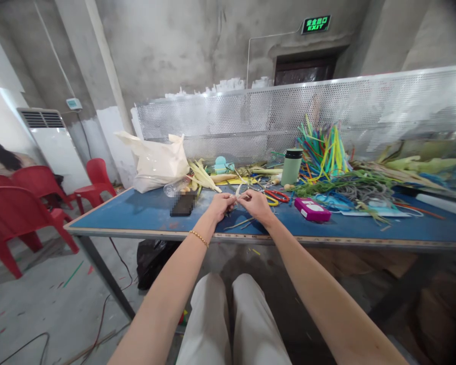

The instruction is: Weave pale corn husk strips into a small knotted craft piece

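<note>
Above the blue table (110, 215), near its front edge, my left hand (222, 205) and my right hand (256, 205) almost meet. Both hands are closed, thumbs and fingers pinched on a small, pale curved strip (238, 189) that looks like dried husk. Part of the strip is hidden by the fingers. A few thin stalks (243, 223) lie on the tabletop just under my hands. Close to my right hand are scissors with red handles (278, 195) and a yellow-handled pair (272, 201).
A black phone (182, 204) and a cream bag (161, 159) lie to the left. Behind stand pale husks (203, 175) and a green flask (292, 168). Rightward are a magenta box (312, 210), colourful pipe cleaners (325, 149) and tangled green strands (338, 183). A perforated metal screen (213, 119) borders the back.
</note>
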Demonstrator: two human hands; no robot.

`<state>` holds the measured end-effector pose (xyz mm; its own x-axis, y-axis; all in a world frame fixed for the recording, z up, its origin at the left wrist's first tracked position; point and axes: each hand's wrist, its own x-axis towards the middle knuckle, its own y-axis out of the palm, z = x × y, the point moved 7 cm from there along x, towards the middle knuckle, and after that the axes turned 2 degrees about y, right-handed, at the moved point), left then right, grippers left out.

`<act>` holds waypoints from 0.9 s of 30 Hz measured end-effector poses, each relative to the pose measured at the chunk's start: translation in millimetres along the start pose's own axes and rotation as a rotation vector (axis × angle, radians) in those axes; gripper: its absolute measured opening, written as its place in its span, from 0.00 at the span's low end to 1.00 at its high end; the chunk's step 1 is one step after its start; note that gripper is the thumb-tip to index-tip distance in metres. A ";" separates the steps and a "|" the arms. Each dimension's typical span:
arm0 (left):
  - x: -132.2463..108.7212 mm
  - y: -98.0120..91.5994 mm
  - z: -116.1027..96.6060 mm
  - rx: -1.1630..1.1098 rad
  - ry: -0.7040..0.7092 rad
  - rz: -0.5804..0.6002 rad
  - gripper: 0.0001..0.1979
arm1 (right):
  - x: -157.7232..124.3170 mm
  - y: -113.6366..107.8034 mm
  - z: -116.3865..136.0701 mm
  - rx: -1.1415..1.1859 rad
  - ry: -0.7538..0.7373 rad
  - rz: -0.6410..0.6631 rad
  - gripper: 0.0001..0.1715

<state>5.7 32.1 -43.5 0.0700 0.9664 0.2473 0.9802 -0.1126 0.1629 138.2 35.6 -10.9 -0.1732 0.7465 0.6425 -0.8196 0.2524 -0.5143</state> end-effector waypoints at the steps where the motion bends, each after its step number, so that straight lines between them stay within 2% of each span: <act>1: -0.1 -0.9 -0.1 0.005 -0.003 -0.015 0.13 | 0.8 -0.4 -1.4 -0.004 0.004 -0.010 0.05; 3: 0.0 -3.3 -0.2 0.000 -0.014 -0.054 0.13 | 2.9 -0.3 -5.8 0.040 0.028 -0.016 0.03; 7: 1.7 -5.9 0.4 -0.037 -0.039 -0.100 0.12 | 4.1 2.5 -13.4 0.220 0.138 0.048 0.12; 14: 4.2 -8.8 1.3 -0.048 -0.037 -0.151 0.12 | -1.6 -13.7 3.7 0.062 0.087 -0.035 0.11; 18: 3.7 -6.4 -2.3 -0.051 0.020 -0.107 0.11 | -1.4 -7.4 0.6 -0.039 0.082 0.004 0.12; 21: 3.2 -3.9 -2.5 -0.045 0.021 -0.061 0.11 | -1.2 0.8 0.2 -0.058 0.024 0.079 0.11; 23: 3.2 -2.9 -2.1 -0.040 0.010 -0.046 0.11 | -1.4 1.5 1.0 -0.060 0.003 0.077 0.11; 27: 2.8 -1.4 -2.3 -0.037 0.000 -0.032 0.12 | -1.6 0.9 -1.8 0.046 0.074 0.073 0.08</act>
<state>4.1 34.4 -40.9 0.0382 0.9696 0.2415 0.9744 -0.0897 0.2061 138.8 35.8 -13.4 -0.1943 0.8058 0.5595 -0.8307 0.1682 -0.5306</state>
